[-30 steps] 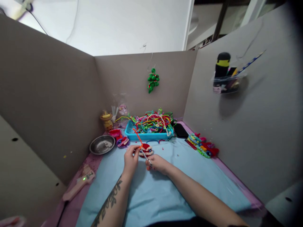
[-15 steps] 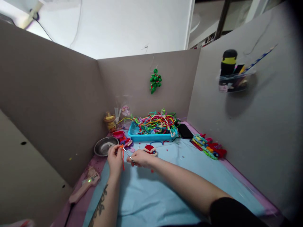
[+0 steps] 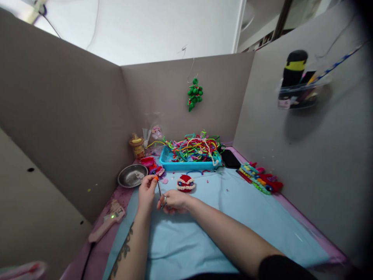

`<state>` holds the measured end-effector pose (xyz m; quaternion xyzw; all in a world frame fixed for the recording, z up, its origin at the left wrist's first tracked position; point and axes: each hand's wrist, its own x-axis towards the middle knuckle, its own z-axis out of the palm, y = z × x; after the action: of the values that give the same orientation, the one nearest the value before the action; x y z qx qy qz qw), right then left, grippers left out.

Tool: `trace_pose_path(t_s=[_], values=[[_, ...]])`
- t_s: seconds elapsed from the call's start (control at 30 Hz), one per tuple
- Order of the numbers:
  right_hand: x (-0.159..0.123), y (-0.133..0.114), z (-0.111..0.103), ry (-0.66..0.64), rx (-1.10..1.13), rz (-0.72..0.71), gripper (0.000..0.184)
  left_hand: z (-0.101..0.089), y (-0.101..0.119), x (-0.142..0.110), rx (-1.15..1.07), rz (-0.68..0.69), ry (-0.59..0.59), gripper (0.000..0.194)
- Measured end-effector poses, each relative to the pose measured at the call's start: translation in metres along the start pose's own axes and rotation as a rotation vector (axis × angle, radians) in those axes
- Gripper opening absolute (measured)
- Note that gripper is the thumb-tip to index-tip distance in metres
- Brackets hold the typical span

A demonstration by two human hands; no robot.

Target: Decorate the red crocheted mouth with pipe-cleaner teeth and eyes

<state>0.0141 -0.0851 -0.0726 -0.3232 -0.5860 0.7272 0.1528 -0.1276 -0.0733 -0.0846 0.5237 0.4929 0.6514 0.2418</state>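
My left hand [image 3: 147,191] pinches a small orange piece [image 3: 156,178] of yarn or similar soft material between thumb and fingertips. My right hand [image 3: 174,201] is closed around the loops of a small pair of scissors [image 3: 159,189], its blades pointing up to the orange piece. Whether the blades touch it I cannot tell. Just beyond my right hand, a red crocheted piece [image 3: 185,183] with cream ruffled edges and blue eyes lies on the light blue cloth [image 3: 192,245].
A blue tray [image 3: 189,166] heaped with colourful yarn scraps stands at the back. To the left are a metal bowl [image 3: 132,176] and a pink glue gun [image 3: 106,226] with its cord. A black phone [image 3: 230,159] and crocheted pieces [image 3: 260,179] lie right. Grey partitions enclose the table.
The orange strand that hung below my left fingers no longer shows; only a small orange bit remains visible there. The scissors now point more upright. The camera view has shifted slightly.
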Motion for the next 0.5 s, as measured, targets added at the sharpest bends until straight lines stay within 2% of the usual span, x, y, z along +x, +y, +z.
trace_pose_path(t_s=[0.1,0.23,0.37,0.5], values=[[-0.001,0.005,-0.001,-0.101,0.117,-0.027,0.021,0.002,0.001,-0.001,-0.03,-0.021,-0.049,0.024],[-0.002,0.011,-0.003,-0.275,0.197,-0.061,0.047,0.001,0.001,0.0,-0.067,-0.068,-0.047,0.026],[0.0,0.016,-0.001,-0.193,0.222,-0.152,0.065,0.001,-0.001,-0.001,-0.134,-0.146,-0.016,0.03],[0.001,0.018,-0.001,-0.198,0.235,-0.129,0.07,0.003,0.0,-0.001,-0.232,-0.233,-0.002,0.038]])
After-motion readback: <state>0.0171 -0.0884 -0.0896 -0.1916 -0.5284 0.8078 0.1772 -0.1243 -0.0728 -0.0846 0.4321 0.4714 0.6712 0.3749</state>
